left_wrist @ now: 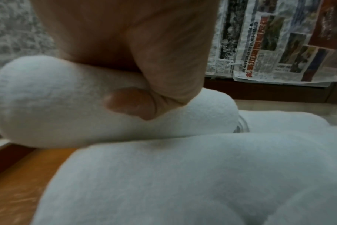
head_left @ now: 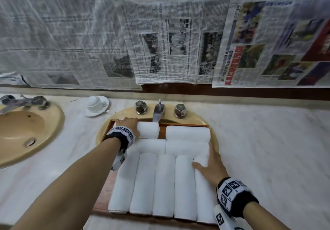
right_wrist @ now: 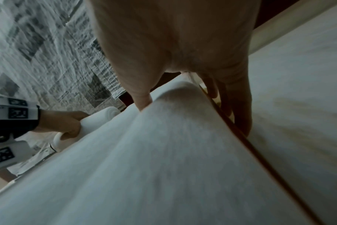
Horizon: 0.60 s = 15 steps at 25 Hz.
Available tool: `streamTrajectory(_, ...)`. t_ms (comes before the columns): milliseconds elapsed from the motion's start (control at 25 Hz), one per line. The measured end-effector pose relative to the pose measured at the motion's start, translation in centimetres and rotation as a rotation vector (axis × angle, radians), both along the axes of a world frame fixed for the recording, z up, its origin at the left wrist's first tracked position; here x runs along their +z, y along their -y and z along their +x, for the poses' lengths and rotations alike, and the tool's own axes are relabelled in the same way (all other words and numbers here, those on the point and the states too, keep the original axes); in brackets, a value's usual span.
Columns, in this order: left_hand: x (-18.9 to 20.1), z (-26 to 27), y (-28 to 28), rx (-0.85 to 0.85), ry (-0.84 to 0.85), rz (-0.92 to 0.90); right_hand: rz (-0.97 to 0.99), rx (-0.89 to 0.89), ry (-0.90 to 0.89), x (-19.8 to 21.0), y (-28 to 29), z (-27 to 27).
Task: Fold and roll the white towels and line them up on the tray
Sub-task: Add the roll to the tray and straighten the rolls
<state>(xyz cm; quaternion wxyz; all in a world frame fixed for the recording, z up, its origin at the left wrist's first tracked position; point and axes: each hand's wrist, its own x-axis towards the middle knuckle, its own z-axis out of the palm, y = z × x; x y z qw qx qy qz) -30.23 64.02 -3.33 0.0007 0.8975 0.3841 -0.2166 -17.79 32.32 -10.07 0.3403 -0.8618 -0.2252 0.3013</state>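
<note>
A wooden tray (head_left: 105,187) lies across a sink and holds several rolled white towels. In the front row the rolls (head_left: 163,185) lie side by side lengthwise; behind them others lie crosswise. My left hand (head_left: 127,124) grips a rolled towel (head_left: 148,130) at the tray's back left, thumb pressed into the roll (left_wrist: 58,103) just above the tray floor (left_wrist: 15,182). My right hand (head_left: 212,161) rests at the tray's right side. Its thumb lies on the rightmost front roll (right_wrist: 164,152), and its fingers (right_wrist: 240,109) reach down outside the rim (right_wrist: 260,153).
A chrome faucet (head_left: 158,111) with two knobs stands right behind the tray, close to the held roll. An upturned cup on a saucer (head_left: 96,104) sits back left, and a second sink (head_left: 23,128) lies far left. Newspaper (head_left: 178,42) covers the wall above the marble counter (head_left: 267,149).
</note>
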Motion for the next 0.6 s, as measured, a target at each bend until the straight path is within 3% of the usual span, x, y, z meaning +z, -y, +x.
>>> streamTrajectory(240, -3.4, 1.0, -1.7, 0.005, 0.004, -0.112, -0.025, -0.029, -0.069, 0.0, 0.2, 0.0)
streamTrajectory(400, -2.9, 1.9, -0.1, -0.006, 0.03, -0.153, -0.049, -0.044, -0.101, 0.1, 0.6, -0.2)
streamTrajectory(600, -6.2, 2.4, -0.8, -0.064, -0.061, -0.141, -0.053, -0.042, -0.1, 0.0, 1.2, -0.3)
